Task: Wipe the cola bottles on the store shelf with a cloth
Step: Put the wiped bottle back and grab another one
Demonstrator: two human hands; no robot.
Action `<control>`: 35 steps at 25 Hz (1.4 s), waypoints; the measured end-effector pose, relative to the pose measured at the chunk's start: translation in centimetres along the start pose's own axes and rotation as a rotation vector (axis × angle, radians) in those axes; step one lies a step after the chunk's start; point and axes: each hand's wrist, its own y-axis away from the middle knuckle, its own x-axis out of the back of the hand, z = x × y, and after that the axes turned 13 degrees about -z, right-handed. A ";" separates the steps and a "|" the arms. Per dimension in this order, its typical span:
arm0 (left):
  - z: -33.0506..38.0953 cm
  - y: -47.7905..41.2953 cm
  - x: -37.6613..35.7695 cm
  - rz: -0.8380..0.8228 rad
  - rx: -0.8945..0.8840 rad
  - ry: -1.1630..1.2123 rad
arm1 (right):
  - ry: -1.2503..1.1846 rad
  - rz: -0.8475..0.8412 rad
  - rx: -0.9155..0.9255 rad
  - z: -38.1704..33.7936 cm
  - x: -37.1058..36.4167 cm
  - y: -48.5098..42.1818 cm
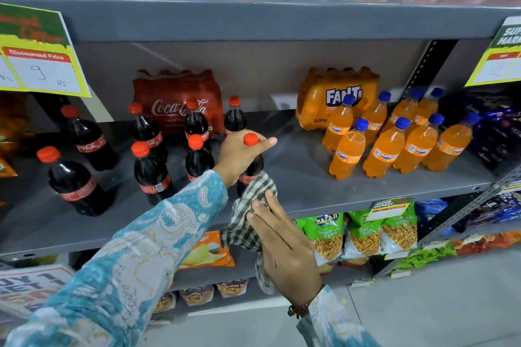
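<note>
- Here, the left hand [239, 156] grips a cola bottle [251, 166] at its neck, fingers closed just below the red cap [251, 139], on the grey shelf [310, 177].
- The right hand [282, 242], fingers closed on a checked cloth [251, 205], presses it against the bottle's lower body.

Bright, even light from above leaves a pale sheen on the grey shelf [296, 166]. Wide-angle distortion bends the edges. The corners are softly blurred.

Cola bottles [84, 144] left of Fanta bottles [394, 144]
</note>
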 end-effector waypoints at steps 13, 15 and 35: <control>1.0 1.3 1.5 -0.159 -0.071 0.015 | 0.030 -0.023 -0.033 0.3 -1.7 -2.3; 2.3 1.7 2.1 -0.190 -0.085 -0.026 | 0.036 -0.014 -0.033 0.3 -1.9 -2.7; -1.5 4.8 8.5 0.106 -0.080 -0.409 | 0.040 0.019 0.035 -2.2 -2.9 -3.8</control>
